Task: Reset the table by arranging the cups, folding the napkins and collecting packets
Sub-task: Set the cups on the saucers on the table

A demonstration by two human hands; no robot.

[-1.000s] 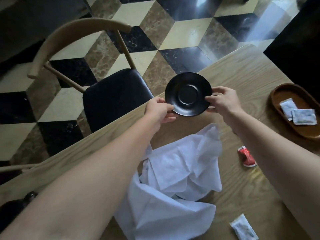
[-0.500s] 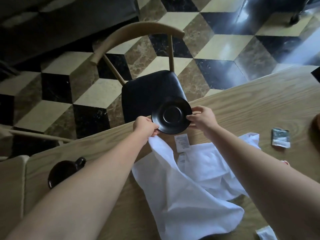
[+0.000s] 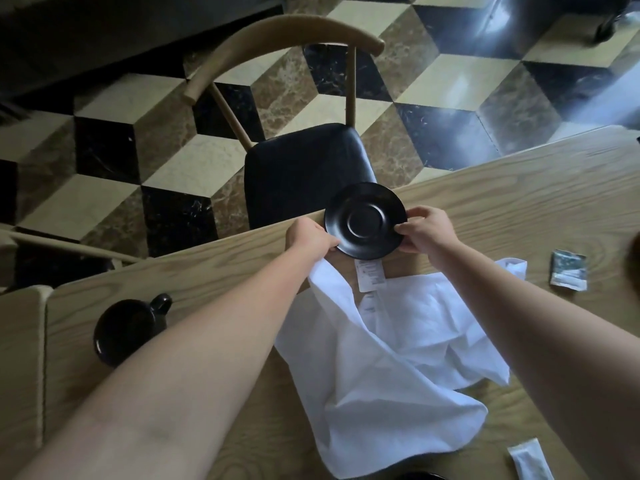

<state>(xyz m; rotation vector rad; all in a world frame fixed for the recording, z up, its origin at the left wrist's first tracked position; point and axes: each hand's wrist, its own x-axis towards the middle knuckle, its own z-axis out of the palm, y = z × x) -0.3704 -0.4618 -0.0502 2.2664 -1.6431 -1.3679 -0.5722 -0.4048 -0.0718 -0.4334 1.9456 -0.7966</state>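
Both hands are holding the black saucer point(image 3: 365, 219) near the middle of the frame — the left hand point(image 3: 310, 238) and right hand point(image 3: 427, 229) each pinching its rim in a tight grip. The white napkin point(image 3: 381, 358) is lying crumpled on the table point(image 3: 519, 209) below — a black cup point(image 3: 126, 329) is sitting at lower left.

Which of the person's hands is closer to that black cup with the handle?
The left hand. It grips the black saucer on the side toward the black cup; the right hand grips the saucer's opposite edge, farther away.
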